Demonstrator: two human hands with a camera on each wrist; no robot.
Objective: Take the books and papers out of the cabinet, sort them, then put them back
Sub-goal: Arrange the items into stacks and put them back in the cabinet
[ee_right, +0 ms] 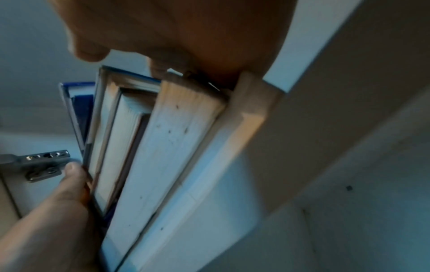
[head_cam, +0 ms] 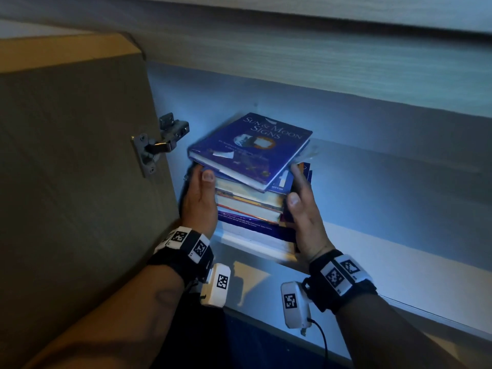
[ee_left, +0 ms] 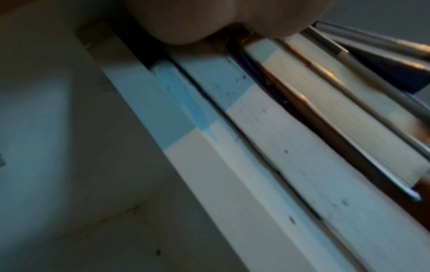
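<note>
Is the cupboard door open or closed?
Open. The cabinet door swings out at the left, its hinge bared, and the stack of books inside shows.

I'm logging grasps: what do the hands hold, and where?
The stack of books, clasped by its sides: left hand on the left side, right hand on the right.

**Readable text on the books**

The top book (head_cam: pixel 250 149), a blue one on the stack, bears the title "SUN & MOON SIGNS" in pale capitals. Its smaller subtitle is too blurred to read, as is the lower books' print.
</note>
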